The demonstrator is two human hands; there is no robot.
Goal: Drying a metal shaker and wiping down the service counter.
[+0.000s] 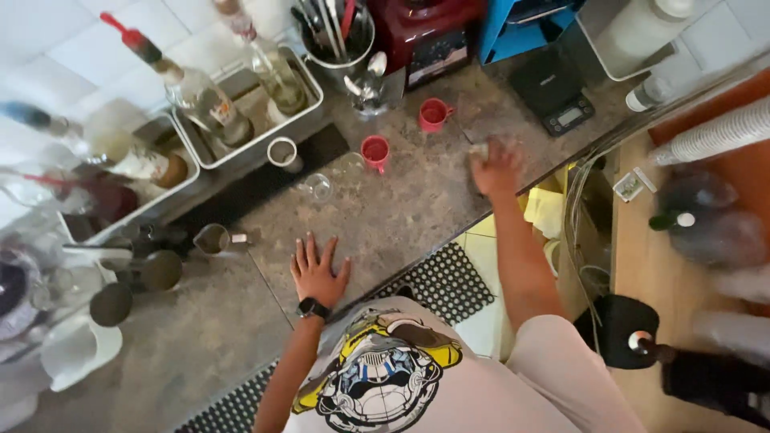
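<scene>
Head view: L hand [318,273] flat on countertop [401,216], R hand [496,167] blurred.

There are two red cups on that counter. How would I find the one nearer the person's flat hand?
Start at the speckled stone counter and the dark red blender base at the back. In front of it stand two small red cups: one nearer the blender, and the wanted red cup, closer to the person's flat left hand. A clear glass sits beside it.

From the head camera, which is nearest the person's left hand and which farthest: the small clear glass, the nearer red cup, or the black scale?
From the left hand:
1. Small clear glass, just beyond the fingertips.
2. Nearer red cup, farther back, to the right.
3. Black scale, far right, near the back wall.
</scene>
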